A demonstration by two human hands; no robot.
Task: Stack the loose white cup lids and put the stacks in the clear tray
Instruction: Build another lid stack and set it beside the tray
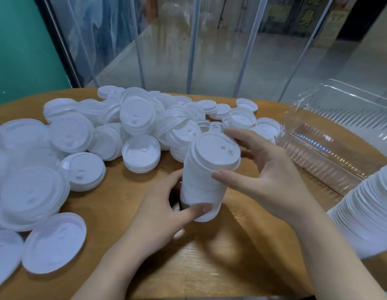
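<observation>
At the centre of the wooden counter (pixel 210 267), both hands grip a tilted stack of lids (pixel 206 176): the left hand (pixel 164 204) curls round its lower end, the right hand (pixel 261 169) clasps the top. Loose lids (pixel 84 139) are heaped from nine to twelve o'clock. The clear tray (pixel 331 135) sits at two o'clock, seemingly holding nothing. Another stack (pixel 370 213) lies at four o'clock.

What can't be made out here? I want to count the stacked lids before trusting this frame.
- Stack of lids, head view: its base is hidden by the left hand, and its edges blur, so no count.
- Second stack: cut off by the right edge.
- Clear tray: far end cut off; glare hides its floor.
- Right hand covers the stack's far side.
</observation>
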